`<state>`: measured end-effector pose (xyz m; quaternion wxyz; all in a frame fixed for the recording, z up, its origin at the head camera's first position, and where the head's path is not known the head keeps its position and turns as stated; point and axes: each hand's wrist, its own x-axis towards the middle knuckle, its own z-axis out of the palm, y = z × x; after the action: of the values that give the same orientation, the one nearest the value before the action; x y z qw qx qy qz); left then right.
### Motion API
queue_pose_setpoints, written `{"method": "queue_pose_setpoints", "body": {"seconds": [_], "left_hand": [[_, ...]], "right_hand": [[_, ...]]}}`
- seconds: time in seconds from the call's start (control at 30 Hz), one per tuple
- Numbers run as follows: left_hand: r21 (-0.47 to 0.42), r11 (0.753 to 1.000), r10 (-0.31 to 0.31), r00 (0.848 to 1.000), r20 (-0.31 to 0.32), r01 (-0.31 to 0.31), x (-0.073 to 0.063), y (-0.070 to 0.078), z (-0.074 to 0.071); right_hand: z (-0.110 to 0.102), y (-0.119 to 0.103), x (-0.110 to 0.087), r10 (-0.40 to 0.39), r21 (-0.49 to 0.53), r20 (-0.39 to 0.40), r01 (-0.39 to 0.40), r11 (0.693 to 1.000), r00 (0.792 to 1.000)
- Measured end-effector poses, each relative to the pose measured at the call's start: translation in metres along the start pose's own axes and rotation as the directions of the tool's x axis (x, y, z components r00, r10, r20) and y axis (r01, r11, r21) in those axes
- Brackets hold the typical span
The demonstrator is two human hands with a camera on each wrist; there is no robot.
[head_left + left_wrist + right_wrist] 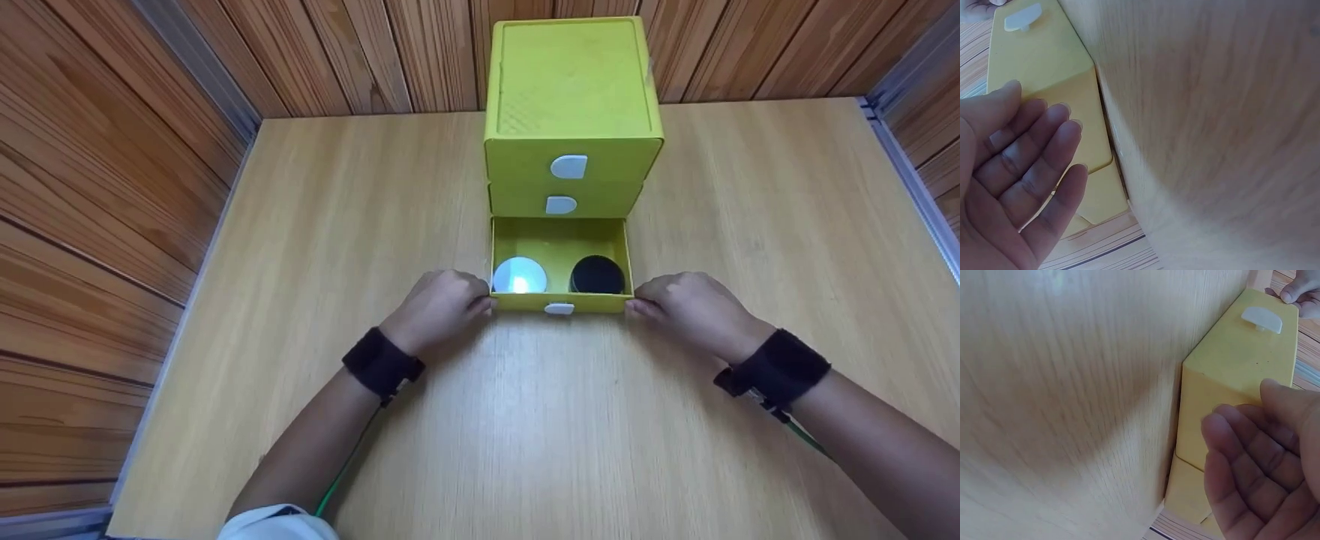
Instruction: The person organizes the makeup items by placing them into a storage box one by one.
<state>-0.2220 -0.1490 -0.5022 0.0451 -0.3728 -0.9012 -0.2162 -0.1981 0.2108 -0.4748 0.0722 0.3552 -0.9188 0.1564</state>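
A yellow drawer (525,302) with a small white handle is pulled out at the bottom of a yellow drawer cabinet (577,82). My left hand (442,304) holds its front left corner, fingers along the side wall. At the front right corner, my right hand (694,311) holds it likewise, its thumb (1278,396) at the front edge and its fingers (1238,444) bent beside the wall. Inside the drawer lie a round white object (514,270) with a bright spot, on the left, and a round black object (598,274), on the right.
Two upper drawers with white handles (568,166) are closed above the pulled-out one. The cabinet stands at the back of a light wooden table (360,195), near the wood-panelled wall (420,52). Metal rails (202,262) edge the table.
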Motion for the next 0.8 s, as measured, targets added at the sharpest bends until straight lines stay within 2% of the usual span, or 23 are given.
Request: {"method": "queue_pose_setpoints", "body": {"seconds": [0.23, 0.53, 0.8], "left_hand": [[-0.001, 1.0, -0.005, 1.0, 0.011, 0.005, 0.003, 0.0, -0.003], [0.014, 1.0, -0.008, 1.0, -0.007, 0.008, 0.005, -0.001, -0.007], [0.016, 1.0, -0.011, 1.0, -0.009, 0.011, 0.014, -0.004, -0.007]], "right_hand": [[0.002, 0.002, 0.001, -0.06, -0.019, -0.048, 0.059, 0.998, 0.997], [0.001, 0.005, 0.006, -0.048, -0.021, -0.037, 0.047, 0.999, 0.998], [0.002, 0.011, 0.011, 0.009, 0.005, -0.06, -0.009, 1.0, 0.998]]}}
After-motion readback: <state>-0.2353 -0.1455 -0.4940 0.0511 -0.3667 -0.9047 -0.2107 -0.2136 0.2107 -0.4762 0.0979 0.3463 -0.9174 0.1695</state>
